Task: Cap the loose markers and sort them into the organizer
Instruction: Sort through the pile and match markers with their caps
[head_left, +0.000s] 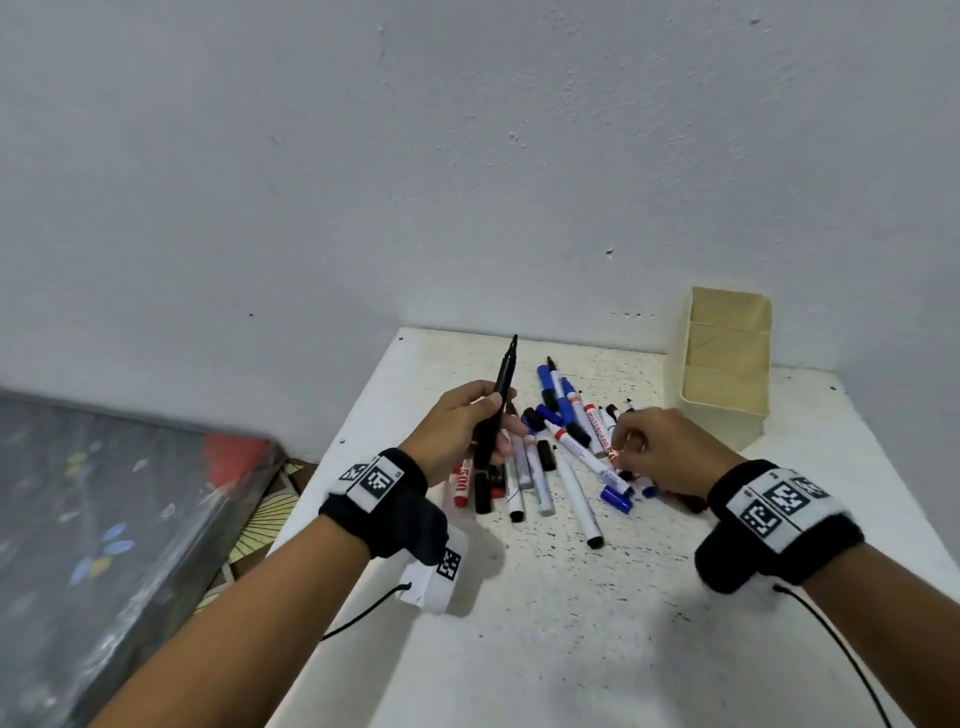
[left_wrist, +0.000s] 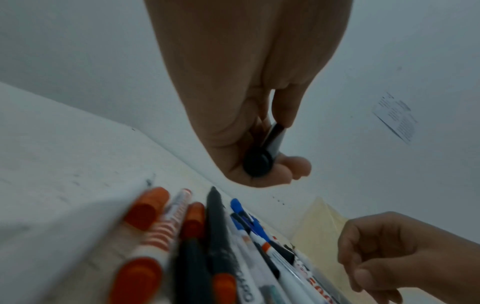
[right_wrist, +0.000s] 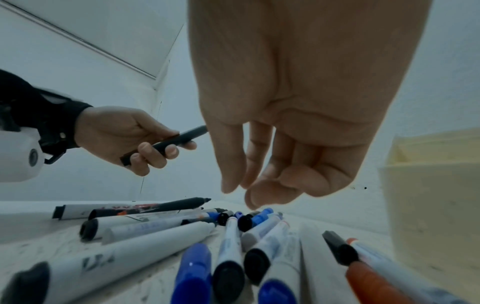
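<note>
My left hand grips an uncapped black marker above the pile, tip pointing up and away; the marker's butt end shows in the left wrist view, and its barrel in the right wrist view. My right hand hovers over the right side of the pile with fingers hanging loosely curled and holding nothing. Several loose markers and caps, black, blue and red, lie jumbled on the white table. The cream organizer stands empty at the back right.
A white wall rises right behind the table. To the left, below the table edge, lies a dark patterned mattress. Cables run from both wristbands across the near table.
</note>
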